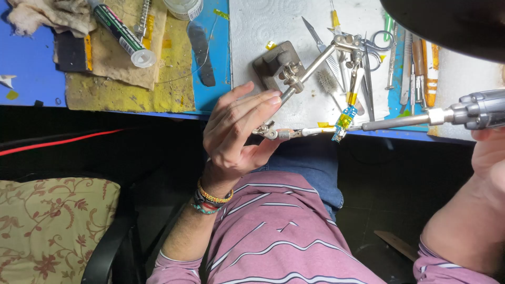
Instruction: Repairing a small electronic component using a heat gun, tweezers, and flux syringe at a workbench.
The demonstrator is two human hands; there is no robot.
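My left hand grips the lower arm of a metal helping-hands clamp stand, near its alligator clip. The stand's clips hold a small blue and yellow circuit board over the table edge. My right hand at the far right holds a grey soldering iron; its metal tip points left and touches or nearly touches the small board. The stand's heavy base sits on white paper.
Tweezers, scissors, a scalpel and other hand tools lie at the back right. A yellow stained mat carries a green tube. A rag lies far left. A floral cushion rests on a chair at lower left.
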